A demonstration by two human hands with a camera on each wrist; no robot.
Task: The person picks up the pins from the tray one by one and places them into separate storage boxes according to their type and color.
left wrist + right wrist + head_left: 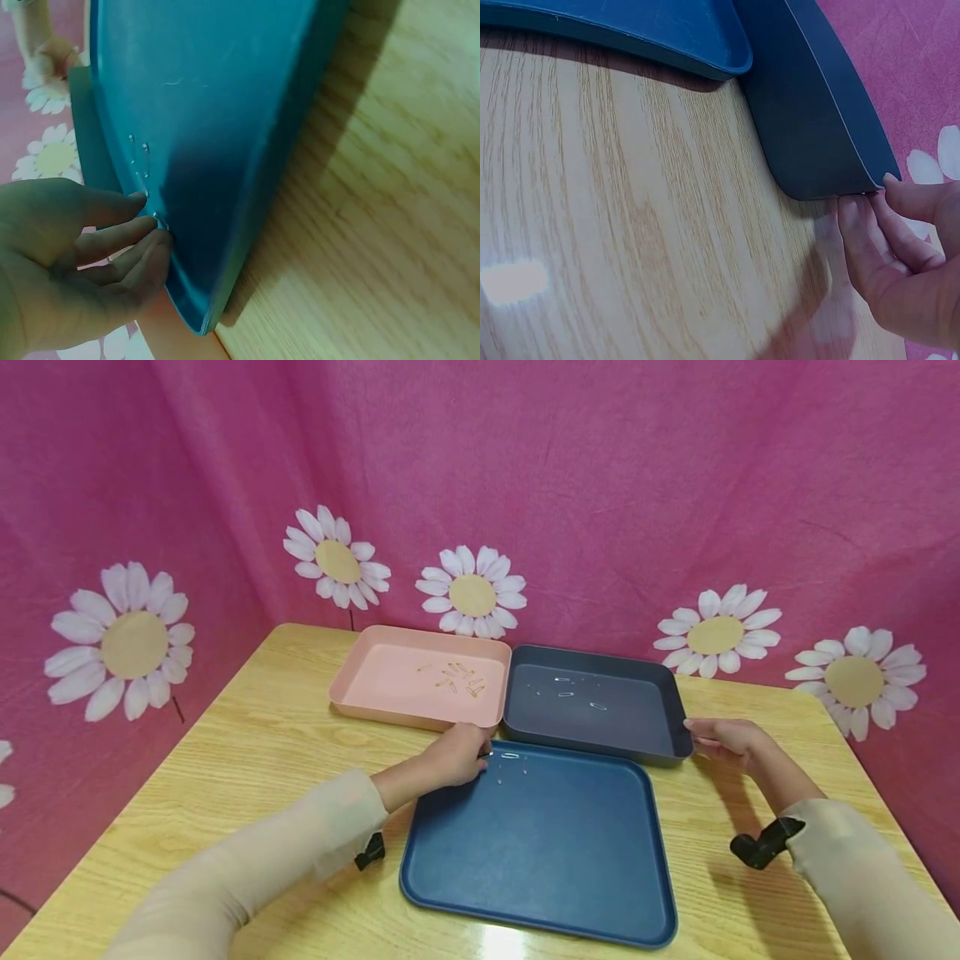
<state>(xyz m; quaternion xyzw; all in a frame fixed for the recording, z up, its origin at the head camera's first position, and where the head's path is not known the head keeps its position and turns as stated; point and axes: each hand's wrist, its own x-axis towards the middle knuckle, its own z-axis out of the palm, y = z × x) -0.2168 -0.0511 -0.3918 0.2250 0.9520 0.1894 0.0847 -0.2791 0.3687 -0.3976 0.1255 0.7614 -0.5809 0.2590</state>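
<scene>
My left hand [459, 755] reaches over the far left corner of the blue tray [540, 852]. Its fingers are bent, and thumb and fingertips pinch a small shiny safety pin [159, 220], mostly hidden. Beside the fingertips, on the tray, lies a silver safety pin [510, 756] among tiny shiny bits. My right hand [726, 742] holds the near right corner of the dark grey tray [810, 127], thumb at the rim and fingers against the outer side. Several silver safety pins [566, 694] lie inside that tray.
A pink tray [382, 672] with several gold-coloured safety pins [452, 687] stands left of the dark grey one, side by side. All three trays are on a wooden table [247, 752]. A pink curtain [585, 485] with daisies hangs behind it.
</scene>
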